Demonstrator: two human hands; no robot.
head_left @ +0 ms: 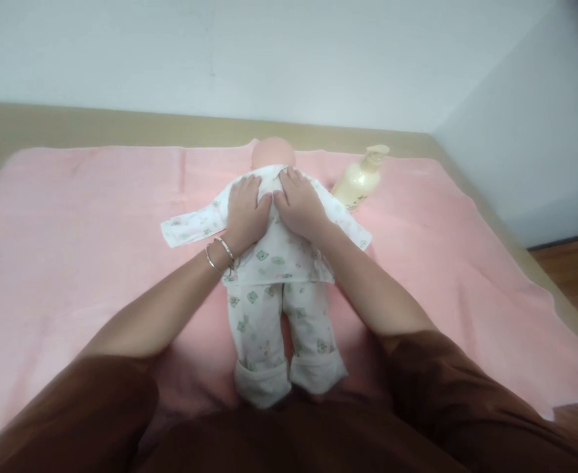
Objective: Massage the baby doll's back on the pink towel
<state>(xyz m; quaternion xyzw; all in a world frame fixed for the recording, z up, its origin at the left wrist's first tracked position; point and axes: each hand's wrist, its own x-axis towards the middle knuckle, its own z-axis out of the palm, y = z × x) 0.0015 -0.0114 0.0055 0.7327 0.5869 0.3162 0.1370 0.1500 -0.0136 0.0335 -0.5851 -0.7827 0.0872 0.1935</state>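
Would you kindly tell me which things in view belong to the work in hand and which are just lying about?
In use:
Patterned shirt, under the left hand and right hand
Doll, its head showing beyond the shirt
Patterned trousers
Pink cloth, spread beneath

Seemingly just lying about:
Pump bottle, untouched

We can't read any txt, nos. or brand here; the pump bottle [360, 180] has small dark marks low on its front (too blurry for us).
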